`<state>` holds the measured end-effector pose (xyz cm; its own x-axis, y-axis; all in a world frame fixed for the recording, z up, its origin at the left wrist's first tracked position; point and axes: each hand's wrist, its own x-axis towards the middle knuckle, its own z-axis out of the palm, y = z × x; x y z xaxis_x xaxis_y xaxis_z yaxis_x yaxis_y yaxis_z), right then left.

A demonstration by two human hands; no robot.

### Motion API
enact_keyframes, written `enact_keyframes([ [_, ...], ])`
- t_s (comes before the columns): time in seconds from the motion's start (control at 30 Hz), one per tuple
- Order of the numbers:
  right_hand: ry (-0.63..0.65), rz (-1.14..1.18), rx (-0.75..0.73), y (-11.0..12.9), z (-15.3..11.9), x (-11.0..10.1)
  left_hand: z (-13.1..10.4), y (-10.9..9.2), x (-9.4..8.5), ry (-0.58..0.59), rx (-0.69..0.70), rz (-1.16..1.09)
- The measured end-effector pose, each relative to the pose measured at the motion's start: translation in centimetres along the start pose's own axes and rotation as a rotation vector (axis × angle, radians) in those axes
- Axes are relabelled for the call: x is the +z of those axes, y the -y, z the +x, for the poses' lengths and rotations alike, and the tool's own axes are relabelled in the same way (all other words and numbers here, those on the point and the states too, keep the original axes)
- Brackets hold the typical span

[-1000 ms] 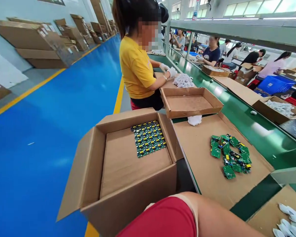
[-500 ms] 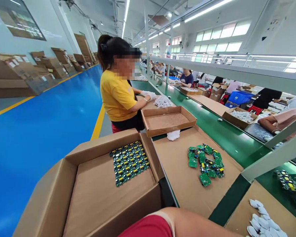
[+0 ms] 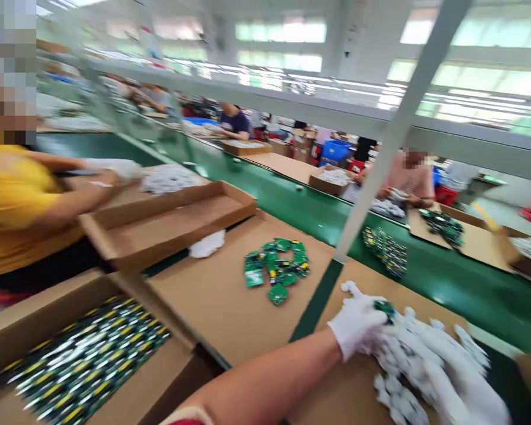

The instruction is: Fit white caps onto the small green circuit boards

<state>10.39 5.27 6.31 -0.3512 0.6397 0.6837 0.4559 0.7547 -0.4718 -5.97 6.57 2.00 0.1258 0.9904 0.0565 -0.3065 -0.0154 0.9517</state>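
My left hand (image 3: 358,324), in a white glove, is closed with a small green circuit board (image 3: 384,310) at its fingertips. Just right of it, my right hand (image 3: 462,369), also gloved in white, lies over a pile of small white pieces (image 3: 400,395); its fingers look stretched out and apart, though blurred. Whether it touches the board I cannot tell. On the cardboard sheet (image 3: 221,313) to the left lies a loose cluster of green circuit boards (image 3: 277,265). Rows of boards with yellow parts (image 3: 92,360) fill part of a cardboard box (image 3: 168,378) at lower left.
A shallow cardboard tray (image 3: 172,227) stands beyond the sheet, with a crumpled white glove-like item (image 3: 207,244) beside it. A slanted metal post (image 3: 376,171) rises from the green bench. More boards (image 3: 387,251) lie behind my hands. A co-worker in yellow (image 3: 17,206) works at left.
My view has swung right and down. Both my gloved hands have come into sight over the white pile, where only a bare arm showed before. A board is now at my left fingertips.
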Motion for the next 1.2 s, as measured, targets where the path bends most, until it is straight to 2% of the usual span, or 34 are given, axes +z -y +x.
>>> enact_keyframes([
  [0.07,0.055,-0.057,0.018,-0.4,-0.3,-0.5,0.1,0.2,0.1,0.026,-0.046,-0.082],
  [0.17,-0.017,-0.022,0.054,-1.3,-0.4,-0.2,-0.3,-0.1,0.3,-0.048,-0.217,-0.305],
  [0.23,-0.056,0.003,0.064,-1.8,-0.7,0.3,-0.7,-0.5,0.3,-0.035,-0.265,-0.345],
  [0.37,-0.055,-0.077,0.049,-2.2,-1.3,0.9,-1.2,-1.0,0.7,0.05,-0.128,-0.263],
  [0.47,-0.089,-0.104,0.037,-2.0,-1.6,1.0,-1.6,-1.3,1.1,0.053,-0.046,-0.154],
  [0.67,-0.121,-0.074,0.096,-1.8,-1.9,0.9,-2.2,-1.4,1.2,0.026,0.007,0.11],
  [0.83,-0.136,-0.149,0.149,-1.5,-1.6,1.3,-2.6,-1.4,1.5,-0.082,0.058,0.443],
  [0.93,-0.159,-0.144,0.198,-1.3,-1.8,1.8,-2.9,-1.2,1.7,-0.1,0.095,0.575],
  [1.1,-0.109,-0.219,0.182,-1.9,-2.5,2.4,-3.2,-1.1,1.8,-0.073,0.143,0.637],
  [1.2,-0.038,-0.301,0.081,-2.8,-2.6,1.9,-3.1,-1.2,1.8,-0.043,0.135,0.538],
])
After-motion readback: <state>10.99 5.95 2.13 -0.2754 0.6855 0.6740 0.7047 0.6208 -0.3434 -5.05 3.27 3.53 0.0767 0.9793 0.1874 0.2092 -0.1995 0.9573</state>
